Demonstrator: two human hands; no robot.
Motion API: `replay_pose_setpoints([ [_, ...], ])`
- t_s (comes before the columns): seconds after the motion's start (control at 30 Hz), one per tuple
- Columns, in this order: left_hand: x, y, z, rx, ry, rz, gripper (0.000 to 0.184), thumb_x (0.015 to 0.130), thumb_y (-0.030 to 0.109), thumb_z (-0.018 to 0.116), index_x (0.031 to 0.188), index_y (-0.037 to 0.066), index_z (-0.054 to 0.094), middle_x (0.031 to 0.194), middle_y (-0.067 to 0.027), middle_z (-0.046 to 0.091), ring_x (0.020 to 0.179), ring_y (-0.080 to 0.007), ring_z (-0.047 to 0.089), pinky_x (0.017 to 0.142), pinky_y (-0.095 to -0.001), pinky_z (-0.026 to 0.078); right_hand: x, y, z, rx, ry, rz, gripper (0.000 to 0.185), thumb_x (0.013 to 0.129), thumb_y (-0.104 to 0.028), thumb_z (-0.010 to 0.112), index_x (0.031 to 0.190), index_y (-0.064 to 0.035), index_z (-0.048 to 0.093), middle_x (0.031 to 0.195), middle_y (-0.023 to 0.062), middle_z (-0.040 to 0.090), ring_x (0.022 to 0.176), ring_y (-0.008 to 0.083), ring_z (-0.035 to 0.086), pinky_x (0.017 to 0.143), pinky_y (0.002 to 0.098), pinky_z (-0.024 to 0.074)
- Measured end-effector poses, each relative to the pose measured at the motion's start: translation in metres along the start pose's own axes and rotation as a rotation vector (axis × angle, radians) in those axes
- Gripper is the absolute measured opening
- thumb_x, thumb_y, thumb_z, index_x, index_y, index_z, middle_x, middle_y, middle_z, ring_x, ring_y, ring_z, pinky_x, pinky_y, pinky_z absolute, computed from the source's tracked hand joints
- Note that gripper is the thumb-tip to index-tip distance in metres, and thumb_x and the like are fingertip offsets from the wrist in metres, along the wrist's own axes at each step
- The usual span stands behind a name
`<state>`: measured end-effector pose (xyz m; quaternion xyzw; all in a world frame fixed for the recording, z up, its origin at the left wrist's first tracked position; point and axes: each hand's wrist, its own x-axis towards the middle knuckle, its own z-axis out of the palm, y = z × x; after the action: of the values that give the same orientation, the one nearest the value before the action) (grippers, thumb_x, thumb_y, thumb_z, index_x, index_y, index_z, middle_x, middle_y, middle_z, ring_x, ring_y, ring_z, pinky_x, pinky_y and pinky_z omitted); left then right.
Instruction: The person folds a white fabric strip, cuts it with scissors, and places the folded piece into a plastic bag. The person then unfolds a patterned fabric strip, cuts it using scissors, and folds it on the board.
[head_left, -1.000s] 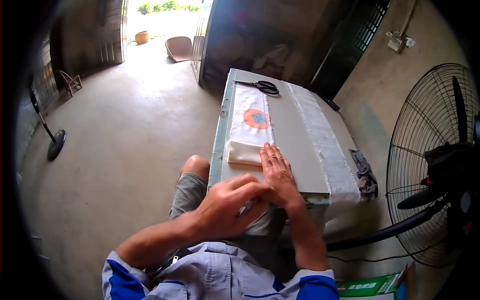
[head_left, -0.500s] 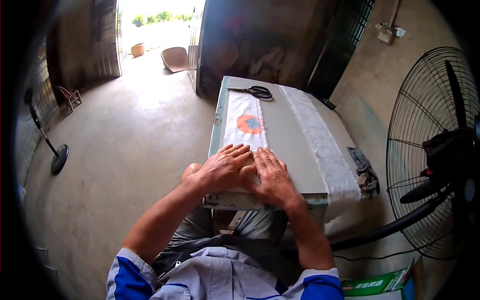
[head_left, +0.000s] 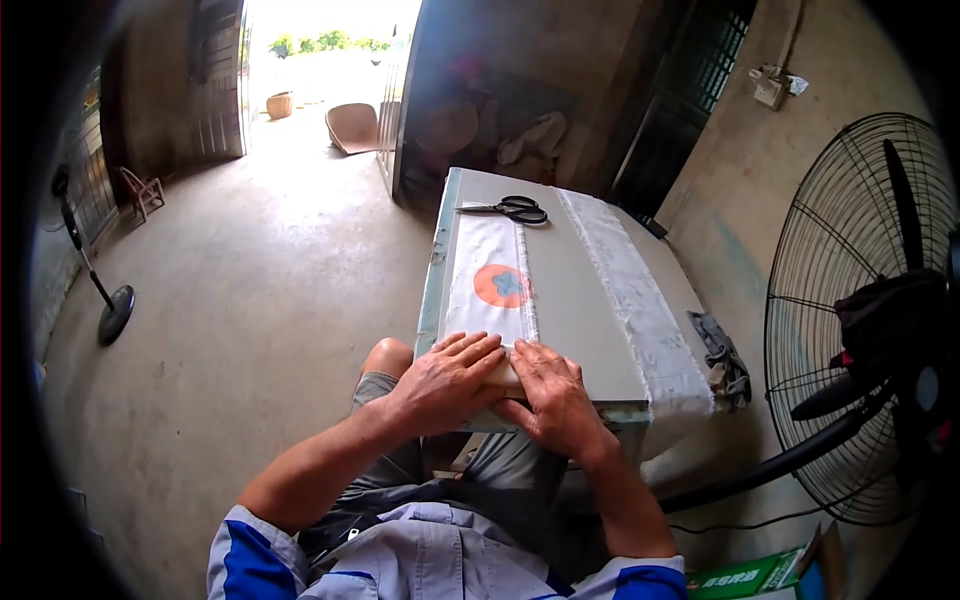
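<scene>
A white cloth strip (head_left: pixel 488 247) with an orange circle and a blue-grey star-like shape runs lengthwise along the left side of the table. At its near end, close to the table's front edge, a pale, thick folded or rolled part (head_left: pixel 503 376) shows between my hands. My left hand (head_left: pixel 452 378) lies over its left side, fingers close together and thumb on the near side. My right hand (head_left: pixel 550 388) holds the right side the same way, thumb low. What lies under my palms is hidden. Black-handled scissors (head_left: pixel 518 209) rest across the strip's far end.
A second pale cloth strip (head_left: pixel 640 290) crosses the grey tabletop (head_left: pixel 570 290) and hangs over the front edge. Dark crumpled cloth (head_left: pixel 722 355) hangs at the right. A large black fan (head_left: pixel 860 330) stands close on the right, beside a green box (head_left: pixel 750 578). A doorway opens ahead left.
Both hands have drawn back toward me and the table's front edge. The printed strip has shifted toward me with them, the scissors slightly too. The camera view has tilted a little.
</scene>
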<state>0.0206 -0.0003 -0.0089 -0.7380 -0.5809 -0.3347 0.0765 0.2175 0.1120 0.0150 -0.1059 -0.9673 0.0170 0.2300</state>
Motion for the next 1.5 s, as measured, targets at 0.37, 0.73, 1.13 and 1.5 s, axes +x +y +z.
replay_pose_setpoints([
  [0.37, 0.002, 0.011, -0.040, -0.130, 0.016, -0.017, 0.044, 0.082, 0.016, 0.079, 0.121, 0.002, 0.066, 0.123, -0.0175, 0.065, 0.117, -0.0380, 0.063, 0.102, -0.0457, 0.052, 0.002, -0.003, -0.022, 0.035, 0.070, -0.060, 0.051, 0.086, -0.010, 0.073, 0.134, 0.0024, 0.061, 0.139, 0.0192, 0.062, 0.130, 0.0343, 0.058, 0.110, 0.0469, 0.0413],
  [0.73, -0.003, -0.008, -0.043, 0.013, 0.089, -0.012, 0.033, 0.084, 0.010, 0.074, 0.117, 0.008, 0.069, 0.111, -0.0104, 0.074, 0.106, -0.0318, 0.071, 0.103, -0.0520, 0.052, 0.004, 0.009, -0.014, 0.160, 0.187, 0.043, 0.047, 0.087, -0.008, 0.074, 0.131, 0.0015, 0.061, 0.124, 0.0205, 0.067, 0.113, 0.0377, 0.065, 0.099, 0.0467, 0.0484],
  [1.13, 0.009, -0.022, -0.037, -0.019, 0.173, -0.193, 0.043, 0.088, 0.014, 0.074, 0.127, 0.001, 0.063, 0.103, -0.0209, 0.074, 0.098, -0.0380, 0.071, 0.094, -0.0480, 0.055, 0.020, 0.015, 0.002, 0.293, 0.296, 0.444, 0.052, 0.094, -0.022, 0.075, 0.136, 0.0016, 0.057, 0.104, 0.0196, 0.069, 0.099, 0.0379, 0.064, 0.092, 0.0466, 0.0507],
  [1.5, 0.019, -0.028, -0.036, 0.006, 0.130, -0.412, 0.061, 0.086, 0.027, 0.077, 0.137, -0.001, 0.057, 0.097, -0.0238, 0.073, 0.093, -0.0407, 0.071, 0.086, -0.0484, 0.056, 0.029, 0.017, 0.017, 0.179, 0.334, 0.480, 0.062, 0.091, -0.024, 0.078, 0.138, 0.0056, 0.051, 0.095, 0.0168, 0.069, 0.093, 0.0368, 0.060, 0.087, 0.0484, 0.0489],
])
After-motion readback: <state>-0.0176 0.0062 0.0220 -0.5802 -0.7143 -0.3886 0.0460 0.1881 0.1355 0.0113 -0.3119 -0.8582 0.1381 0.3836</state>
